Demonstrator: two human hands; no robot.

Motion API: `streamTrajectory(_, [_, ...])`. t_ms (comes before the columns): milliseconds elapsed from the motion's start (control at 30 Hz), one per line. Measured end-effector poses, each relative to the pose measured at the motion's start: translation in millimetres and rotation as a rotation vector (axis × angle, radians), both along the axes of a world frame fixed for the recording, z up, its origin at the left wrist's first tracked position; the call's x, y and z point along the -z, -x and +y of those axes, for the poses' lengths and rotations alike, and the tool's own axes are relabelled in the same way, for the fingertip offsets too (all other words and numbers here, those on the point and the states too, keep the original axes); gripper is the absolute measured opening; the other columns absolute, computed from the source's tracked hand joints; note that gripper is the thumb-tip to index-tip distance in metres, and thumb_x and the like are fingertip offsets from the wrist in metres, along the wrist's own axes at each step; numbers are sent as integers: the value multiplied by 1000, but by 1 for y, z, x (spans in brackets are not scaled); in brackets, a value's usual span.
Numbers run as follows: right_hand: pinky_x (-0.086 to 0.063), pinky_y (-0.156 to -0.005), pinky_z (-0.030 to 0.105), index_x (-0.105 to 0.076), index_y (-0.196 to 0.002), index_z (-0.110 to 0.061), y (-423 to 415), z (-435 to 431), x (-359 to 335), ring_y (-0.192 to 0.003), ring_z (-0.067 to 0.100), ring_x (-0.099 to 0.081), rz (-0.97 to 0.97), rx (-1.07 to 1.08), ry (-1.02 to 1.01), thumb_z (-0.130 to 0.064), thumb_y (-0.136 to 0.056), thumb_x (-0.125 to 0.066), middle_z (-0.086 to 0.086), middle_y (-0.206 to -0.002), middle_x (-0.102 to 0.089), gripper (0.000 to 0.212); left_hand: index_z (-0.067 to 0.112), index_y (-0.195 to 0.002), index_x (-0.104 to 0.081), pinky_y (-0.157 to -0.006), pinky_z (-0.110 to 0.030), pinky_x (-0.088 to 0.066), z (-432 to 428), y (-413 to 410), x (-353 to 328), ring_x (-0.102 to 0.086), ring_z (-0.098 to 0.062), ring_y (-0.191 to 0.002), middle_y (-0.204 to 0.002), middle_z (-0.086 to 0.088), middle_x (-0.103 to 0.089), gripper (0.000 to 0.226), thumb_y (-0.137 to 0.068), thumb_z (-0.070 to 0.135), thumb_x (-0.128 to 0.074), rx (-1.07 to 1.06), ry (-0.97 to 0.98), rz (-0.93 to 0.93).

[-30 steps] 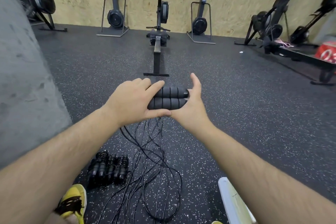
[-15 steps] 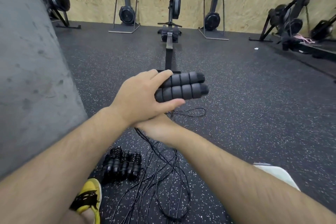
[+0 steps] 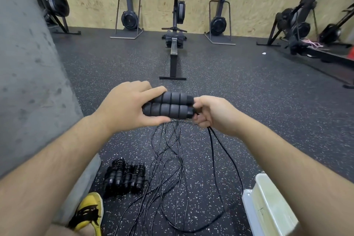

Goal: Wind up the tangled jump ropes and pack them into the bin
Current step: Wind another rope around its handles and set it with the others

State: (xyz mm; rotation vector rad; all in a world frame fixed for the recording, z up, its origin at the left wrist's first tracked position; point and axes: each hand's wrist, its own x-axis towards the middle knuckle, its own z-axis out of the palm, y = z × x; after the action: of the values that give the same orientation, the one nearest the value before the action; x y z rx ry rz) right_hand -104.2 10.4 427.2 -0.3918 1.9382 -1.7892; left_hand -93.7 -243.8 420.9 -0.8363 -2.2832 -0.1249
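Observation:
My left hand [image 3: 126,104] grips two black ribbed foam jump rope handles [image 3: 169,106], held side by side and level at chest height. At the handles' right ends my right hand [image 3: 212,114] pinches the thin black rope [image 3: 220,146] that hangs from there. Loose loops of this rope [image 3: 166,170] trail down onto the floor below my hands. Several wound-up jump ropes [image 3: 124,177] lie bundled on the floor at the lower left. The pale translucent bin [image 3: 268,209] shows at the lower right, partly hidden by my right forearm.
A grey concrete wall [image 3: 28,82] runs along my left. My yellow shoe [image 3: 90,210] rests beside the wound bundles. A rowing machine [image 3: 175,44] stands straight ahead on the speckled black rubber floor, with further exercise machines along the plywood wall and at the right.
My right hand came out from under my left wrist and moved up to the handles' right ends, taking hold of the rope there. The left hand kept its grip on the handles.

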Motion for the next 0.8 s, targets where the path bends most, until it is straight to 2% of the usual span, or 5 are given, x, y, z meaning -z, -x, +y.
streamTrajectory(167, [-31,-61,29,-61,-76,-15,-15,8,-11,-57,13,-40,365,158,-411,-39,-79,-68,-3,-64,-48,25,19,-123,-67,-61,-35,-45,8,3,2,-58,-26,-71,-83,0,-59,72,-81,76,-55,-5,30,45])
streamTrajectory(233, [-34,-58,25,-67,-78,-9,-17,11,-12,-49,4,-42,406,240,-442,-39,-82,-74,-5,-65,-54,31,19,-123,-67,-61,-35,-45,9,3,3,-57,-26,-71,-83,-1,-57,73,-81,78,-54,-29,37,49])
streamTrajectory(300, [-38,-57,23,-72,-86,-14,-20,12,-15,-47,0,-45,422,287,-464,-42,-81,-77,-8,-69,-59,29,20,-123,-66,-61,-36,-46,9,3,3,-56,-26,-71,-82,0,-56,73,-81,79,-53,-55,38,51])
streamTrajectory(500, [-43,-56,25,-69,-88,-19,-26,7,-16,-55,8,-52,541,370,-597,-41,-81,-76,-7,-68,-63,24,23,-123,-65,-58,-33,-46,15,2,4,-56,-25,-71,-81,0,-53,73,-80,80,-52,-126,66,73])
streamTrajectory(800, [-47,-66,28,-60,-83,-19,-31,-3,-9,-77,16,-61,716,417,-702,-27,-85,-68,-5,-82,-65,12,22,-127,-65,-56,-34,-49,19,2,8,-59,-26,-70,-82,-1,-55,79,-78,81,-49,-149,78,67])
